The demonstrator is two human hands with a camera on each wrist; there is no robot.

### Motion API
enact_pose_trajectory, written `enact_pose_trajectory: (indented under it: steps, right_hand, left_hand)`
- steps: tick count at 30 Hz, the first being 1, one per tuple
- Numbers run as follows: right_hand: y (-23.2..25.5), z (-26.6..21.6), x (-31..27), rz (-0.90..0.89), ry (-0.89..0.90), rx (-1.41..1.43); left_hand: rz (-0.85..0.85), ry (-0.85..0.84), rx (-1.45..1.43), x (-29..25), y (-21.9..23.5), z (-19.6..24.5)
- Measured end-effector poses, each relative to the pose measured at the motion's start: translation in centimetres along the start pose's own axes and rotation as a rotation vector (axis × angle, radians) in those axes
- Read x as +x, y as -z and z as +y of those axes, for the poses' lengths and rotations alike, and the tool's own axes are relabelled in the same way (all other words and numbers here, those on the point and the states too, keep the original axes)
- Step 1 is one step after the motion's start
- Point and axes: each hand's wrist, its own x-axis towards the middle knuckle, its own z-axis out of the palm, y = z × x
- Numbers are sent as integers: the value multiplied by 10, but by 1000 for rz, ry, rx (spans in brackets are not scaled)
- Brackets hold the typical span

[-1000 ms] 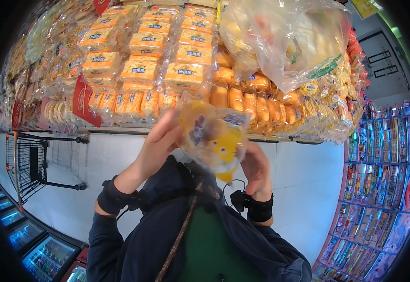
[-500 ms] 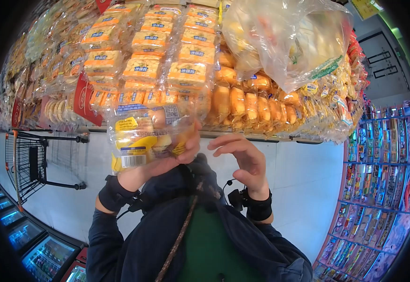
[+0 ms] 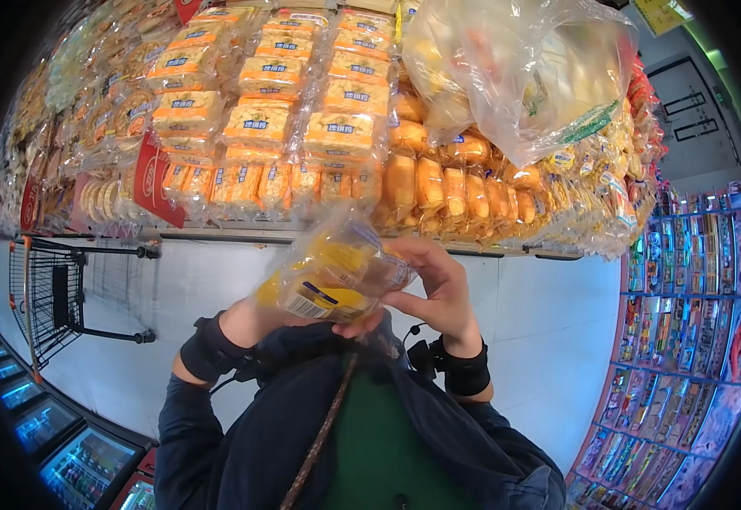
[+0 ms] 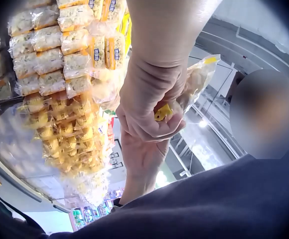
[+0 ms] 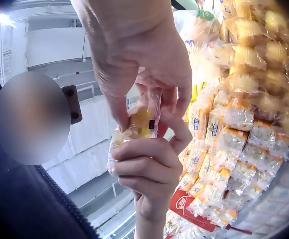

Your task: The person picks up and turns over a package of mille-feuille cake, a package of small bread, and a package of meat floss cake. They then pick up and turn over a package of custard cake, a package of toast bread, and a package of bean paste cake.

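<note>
A clear packet with yellow printing point(image 3: 328, 276) is held in front of the person's chest, its barcode label tilted upward in the head view. The left hand point(image 3: 302, 316) supports it from below; in the left wrist view that left hand point(image 4: 152, 104) has its fingers curled round the packet. At the packet's right end the right hand point(image 3: 440, 289) pinches the wrapper between thumb and fingers. The right wrist view shows the right hand point(image 5: 144, 64) gripping the packet's end point(image 5: 144, 124) just above the other hand's curled fingers.
Wrapped orange-and-white cakes point(image 3: 340, 132), wrapped bread rolls point(image 3: 430, 187) and a large clear bag point(image 3: 532, 76) lie on the display ahead. A red sign point(image 3: 151, 183) hangs at its front edge. A black cart point(image 3: 62, 297) stands left; stocked shelves point(image 3: 676, 331) stand right.
The packet has moved right and turned at a slant, with the left hand beneath it. The right hand, apart from it half a second ago, has come in and taken hold of its right end.
</note>
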Motion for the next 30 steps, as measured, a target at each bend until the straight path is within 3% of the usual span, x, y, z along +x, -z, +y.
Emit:
enact_pose_trajectory:
  steps: [3,6,7,10,14,16,20,23,30]
  right_hand:
    - [1,6,-4,101,-32,155]
    - [4,5,-4,178,-69,188]
    - [6,2,-3,198,-82,165]
    - [13,6,-7,197,-162,81]
    - [16,12,-9,196,-206,29]
    - [15,10,-9,262,-167,44]
    - [11,3,-5,351,52,165]
    - [7,0,-3,381,119,253]
    - [8,7,-8,217,-58,317]
  left_hand:
    - [252,-172,452,1,-21,-2]
    - [653,-347,1152,-7,-6,4]
    - [741,-303,884,-9,-6,8]
    - [615,-333,77,-13,-22,30]
    - [562,-296,345,-21,-22,33]
    - [611,-291,659,-20,-24,29]
    - [637,-369,691,-22,-10,23]
    - [625,-430,611,-21,-9,21]
    - [553,-483,422,-21,-12,22]
